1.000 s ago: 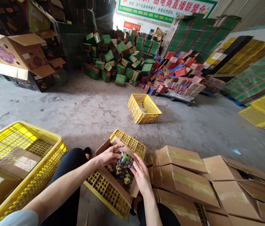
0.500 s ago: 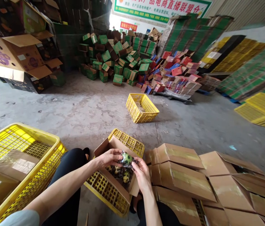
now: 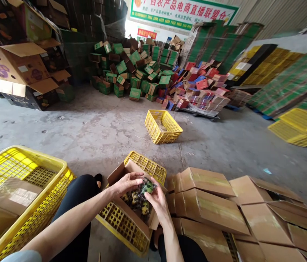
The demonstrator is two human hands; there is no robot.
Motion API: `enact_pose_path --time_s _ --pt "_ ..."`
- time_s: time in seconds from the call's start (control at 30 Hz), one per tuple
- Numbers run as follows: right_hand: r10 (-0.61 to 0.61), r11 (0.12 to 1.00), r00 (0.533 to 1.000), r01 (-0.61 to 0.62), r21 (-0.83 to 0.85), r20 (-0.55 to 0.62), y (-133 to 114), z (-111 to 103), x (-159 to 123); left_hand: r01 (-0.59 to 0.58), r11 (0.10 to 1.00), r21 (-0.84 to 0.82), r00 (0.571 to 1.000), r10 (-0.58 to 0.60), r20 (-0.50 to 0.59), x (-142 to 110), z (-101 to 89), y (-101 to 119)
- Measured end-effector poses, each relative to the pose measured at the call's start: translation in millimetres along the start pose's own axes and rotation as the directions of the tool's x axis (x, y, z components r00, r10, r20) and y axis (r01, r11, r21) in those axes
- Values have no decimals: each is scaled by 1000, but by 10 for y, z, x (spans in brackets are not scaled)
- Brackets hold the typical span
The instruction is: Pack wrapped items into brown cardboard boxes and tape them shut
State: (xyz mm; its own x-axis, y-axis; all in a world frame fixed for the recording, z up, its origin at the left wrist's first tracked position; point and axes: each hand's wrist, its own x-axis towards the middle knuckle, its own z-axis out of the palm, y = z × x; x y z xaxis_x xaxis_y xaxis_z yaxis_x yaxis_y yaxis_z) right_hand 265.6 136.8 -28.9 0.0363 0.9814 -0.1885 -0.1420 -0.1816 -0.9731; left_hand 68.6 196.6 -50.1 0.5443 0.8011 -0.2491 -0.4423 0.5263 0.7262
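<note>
My right hand (image 3: 157, 201) is closed around a green fruit in clear plastic wrap (image 3: 148, 186), held just above an uncovered cardboard box. Close beside the wrap, my left hand (image 3: 127, 184) has its fingers stretched out and apart; whether the fingertips touch the plastic I cannot tell. Below both hands, the cardboard box (image 3: 134, 215) has its flaps folded outward. Several more plastic-wrapped pieces, some yellowish (image 3: 145, 209), lie inside it. The box rests on an upturned yellow crate (image 3: 115, 217) between my legs.
Left of me stands a large yellow crate (image 3: 57, 171) with cardboard boxes (image 3: 14, 194) inside. Several taped boxes (image 3: 213, 209) sit close on my right. Ahead is a smaller yellow crate (image 3: 162, 136) on the concrete floor (image 3: 101, 123). Heaped green boxes (image 3: 120, 67) and red-blue ones (image 3: 197, 85) lie behind.
Both hands held the wrapped fruit before; now the right hand has it and the left fingers have loosened. The fruit has turned and the wrap looks more bunched. The view has shifted slightly.
</note>
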Motion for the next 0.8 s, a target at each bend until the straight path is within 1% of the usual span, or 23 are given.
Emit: enact_pose_path --time_s 0.13,0.27,0.4,0.5,0.57,0.6,0.67,0.73,0.8 --pt "-21 1000 999 21 -9 -33 -30 -3 1 46 999 3 997 -46 67 9 -55 -120" --pt "-23 999 999 22 -44 -32 -77 -7 0 141 990 -19 990 -141 31 -10 -83 -213" --pt "-33 998 999 31 -46 -42 -91 -39 -15 161 981 -112 986 -164 -22 -5 -65 -171" --pt "-55 996 998 53 -69 -39 -80 -61 -39 229 961 -155 972 -234 -16 2 -51 -121" --pt "-64 995 998 64 -73 -3 -62 -68 -49 262 953 -150 964 -267 -14 6 -48 -114" --pt "-66 995 998 68 -69 22 -51 -70 -49 256 956 -146 965 -261 -21 10 -50 -119" --pt "-82 995 995 85 -57 54 -25 -78 -38 205 968 -146 976 -214 -49 25 -61 -136" --pt "-96 994 994 98 -41 48 -1 -92 -15 135 979 -155 986 -149 -80 51 -79 -153" --pt "-80 997 997 80 -4 18 14 -106 6 57 986 -160 989 -77 -124 80 -97 -162"
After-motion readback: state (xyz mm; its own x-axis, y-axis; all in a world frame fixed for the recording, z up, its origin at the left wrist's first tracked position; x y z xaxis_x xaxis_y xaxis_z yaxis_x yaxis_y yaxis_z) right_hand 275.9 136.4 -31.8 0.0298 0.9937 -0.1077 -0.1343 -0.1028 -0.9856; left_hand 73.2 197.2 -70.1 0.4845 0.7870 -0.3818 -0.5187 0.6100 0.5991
